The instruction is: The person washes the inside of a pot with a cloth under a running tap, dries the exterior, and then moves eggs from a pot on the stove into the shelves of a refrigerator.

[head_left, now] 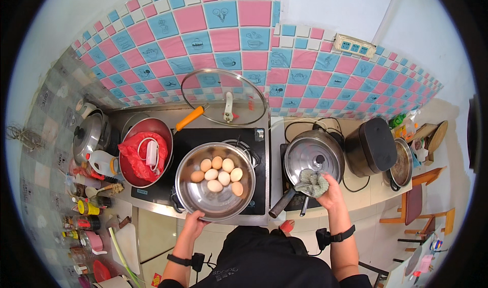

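Note:
A wide stainless steel bowl rests over the black cooktop, with several brown and pale eggs inside. My left hand grips the bowl's near rim, thumb on top. Over to the right, a steel lid covers a dark long-handled pot on a second, smaller cooker. My right hand holds a crumpled grey-green cloth against the near side of that lid. The pot's dark handle points towards me, beside a thin metal handle.
Left of the bowl is a red pan holding a red plastic bag and a white corded device. A glass lid leans on the wall. A black appliance stands right. Bottles, jars and a cutting board line the left counter.

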{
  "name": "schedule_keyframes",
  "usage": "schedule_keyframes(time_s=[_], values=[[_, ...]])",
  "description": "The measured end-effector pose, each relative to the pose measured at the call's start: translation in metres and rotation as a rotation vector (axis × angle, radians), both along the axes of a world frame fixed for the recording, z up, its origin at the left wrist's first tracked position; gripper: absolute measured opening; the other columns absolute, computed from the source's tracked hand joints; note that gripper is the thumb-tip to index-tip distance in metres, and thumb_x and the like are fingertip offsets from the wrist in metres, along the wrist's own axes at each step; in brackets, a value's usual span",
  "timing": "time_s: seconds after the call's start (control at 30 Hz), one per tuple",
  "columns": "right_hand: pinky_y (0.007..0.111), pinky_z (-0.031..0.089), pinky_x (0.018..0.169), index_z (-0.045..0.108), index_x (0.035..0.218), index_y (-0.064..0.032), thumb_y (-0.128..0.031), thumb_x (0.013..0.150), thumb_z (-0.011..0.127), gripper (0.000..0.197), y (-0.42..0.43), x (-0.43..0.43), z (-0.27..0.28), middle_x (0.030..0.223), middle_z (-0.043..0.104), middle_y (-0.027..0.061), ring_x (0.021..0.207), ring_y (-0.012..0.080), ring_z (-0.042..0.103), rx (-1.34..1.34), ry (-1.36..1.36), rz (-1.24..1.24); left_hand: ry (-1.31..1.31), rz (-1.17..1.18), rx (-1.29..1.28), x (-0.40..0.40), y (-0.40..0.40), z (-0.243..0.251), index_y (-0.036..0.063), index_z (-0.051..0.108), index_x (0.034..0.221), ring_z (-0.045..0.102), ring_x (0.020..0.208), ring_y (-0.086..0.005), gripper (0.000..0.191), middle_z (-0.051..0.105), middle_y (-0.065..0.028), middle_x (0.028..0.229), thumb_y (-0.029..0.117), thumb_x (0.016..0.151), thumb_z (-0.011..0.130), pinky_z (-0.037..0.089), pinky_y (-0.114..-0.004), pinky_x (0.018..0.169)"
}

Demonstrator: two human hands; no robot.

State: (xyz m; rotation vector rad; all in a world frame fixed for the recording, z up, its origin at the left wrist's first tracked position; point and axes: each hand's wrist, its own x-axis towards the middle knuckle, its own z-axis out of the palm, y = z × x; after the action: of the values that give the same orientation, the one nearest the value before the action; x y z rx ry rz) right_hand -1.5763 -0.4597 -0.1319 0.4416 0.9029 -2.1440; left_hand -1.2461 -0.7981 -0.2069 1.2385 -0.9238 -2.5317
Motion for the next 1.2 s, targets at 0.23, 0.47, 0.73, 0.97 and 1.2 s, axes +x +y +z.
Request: schedule_keyframes(time_s=[0.23, 0.47, 0.73, 0.97, 1.2], values=[[0.044, 0.047, 0.092, 0.045, 0.121, -0.0062, -0.009, 0.086, 0.051, 0.036, 0.015, 0.012, -0.016, 0.113, 0.057, 0.0108, 0.104, 0.0280, 0.057, 0.045, 0.025, -0.073, -0.129, -0.018, -0.143, 0.017, 0.004, 0.047, -0.0019, 0.032, 0.133, 0.060, 0.103, -0.0338, 0.062, 0.053, -0.0176, 0.120, -0.003, 0.074, 0.048, 0.056, -0.052, 0.081], [0.037, 0.051, 0.084, 0.048, 0.120, -0.0009, -0.006, 0.085, 0.056, 0.037, 0.008, 0.052, 0.010, 0.109, 0.060, 0.0108, 0.096, 0.0226, 0.060, 0.245, 0.132, -0.146, -0.111, -0.182, -0.121, -0.025, 0.007, 0.066, -0.0021, 0.038, 0.130, 0.061, 0.100, -0.0301, 0.058, 0.055, -0.0158, 0.116, -0.002, 0.074, 0.051, 0.056, -0.047, 0.083], [0.029, 0.048, 0.086, 0.049, 0.129, 0.0025, -0.020, 0.084, 0.072, 0.055, 0.041, 0.121, 0.028, 0.114, 0.061, 0.0113, 0.101, 0.0157, 0.058, 0.437, 0.317, -0.079, -0.004, -0.558, -0.192, -0.071, 0.041, 0.093, -0.0017, 0.042, 0.129, 0.064, 0.095, -0.0263, 0.056, 0.059, -0.0144, 0.114, 0.004, 0.074, 0.053, 0.057, -0.041, 0.079], [0.032, 0.046, 0.090, 0.053, 0.125, 0.0033, -0.021, 0.076, 0.077, 0.060, 0.119, 0.217, 0.029, 0.115, 0.062, 0.0127, 0.105, 0.0182, 0.057, 0.665, 0.449, -0.189, 0.153, -0.943, -0.173, -0.082, 0.122, 0.110, -0.0051, 0.042, 0.129, 0.064, 0.099, -0.0286, 0.056, 0.059, -0.0164, 0.117, 0.003, 0.074, 0.050, 0.055, -0.043, 0.082], [0.032, 0.048, 0.086, 0.060, 0.112, 0.0048, -0.014, 0.068, 0.070, 0.049, 0.220, 0.362, 0.040, 0.103, 0.066, 0.0133, 0.095, 0.0187, 0.061, 0.872, 0.362, -0.490, 0.104, -1.386, -0.147, -0.053, 0.231, 0.132, -0.0008, 0.036, 0.135, 0.058, 0.110, -0.0286, 0.057, 0.052, -0.0147, 0.128, 0.006, 0.080, 0.048, 0.053, -0.045, 0.087]])
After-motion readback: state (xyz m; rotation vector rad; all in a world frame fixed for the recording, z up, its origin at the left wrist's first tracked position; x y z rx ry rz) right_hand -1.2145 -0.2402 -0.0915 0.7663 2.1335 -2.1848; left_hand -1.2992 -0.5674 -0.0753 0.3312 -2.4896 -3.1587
